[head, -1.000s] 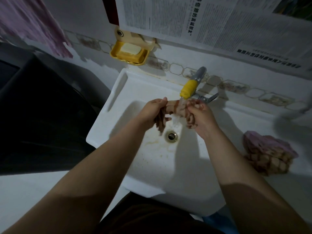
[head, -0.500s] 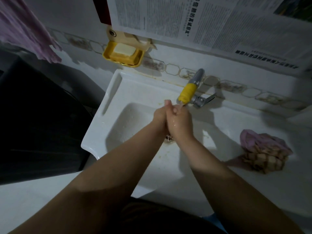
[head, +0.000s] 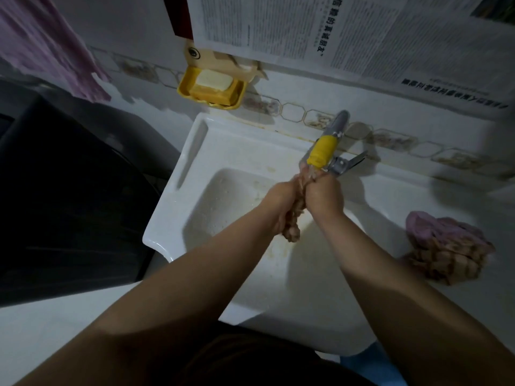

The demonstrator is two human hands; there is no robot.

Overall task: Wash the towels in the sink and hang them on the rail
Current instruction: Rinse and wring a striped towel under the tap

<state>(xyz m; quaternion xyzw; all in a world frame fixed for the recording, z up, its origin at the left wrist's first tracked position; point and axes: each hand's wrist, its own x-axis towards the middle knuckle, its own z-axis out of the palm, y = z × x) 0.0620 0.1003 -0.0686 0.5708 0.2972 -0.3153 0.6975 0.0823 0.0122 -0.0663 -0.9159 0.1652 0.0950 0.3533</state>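
Observation:
Over the white sink (head: 178, 218), my left hand (head: 278, 201) and my right hand (head: 324, 197) are pressed together around a small brown towel (head: 292, 229). Both grip it just under the yellow-tipped tap (head: 323, 151). A twisted end of the towel hangs below my hands. Two more wet towels, one pink and one brown checked (head: 448, 252), lie bunched on the sink's right ledge. A pink towel (head: 53, 48) hangs at the top left; what it hangs on is out of view.
A yellow soap dish with a bar of soap (head: 213, 86) is fixed to the wall above the sink's back left corner. Newspaper sheets (head: 348, 32) cover the wall above the tap. A dark appliance (head: 64, 196) stands left of the sink.
A second ago my hands were apart with the towel stretched between them under the water. They have come together and now squeeze the towel, its end hanging down.

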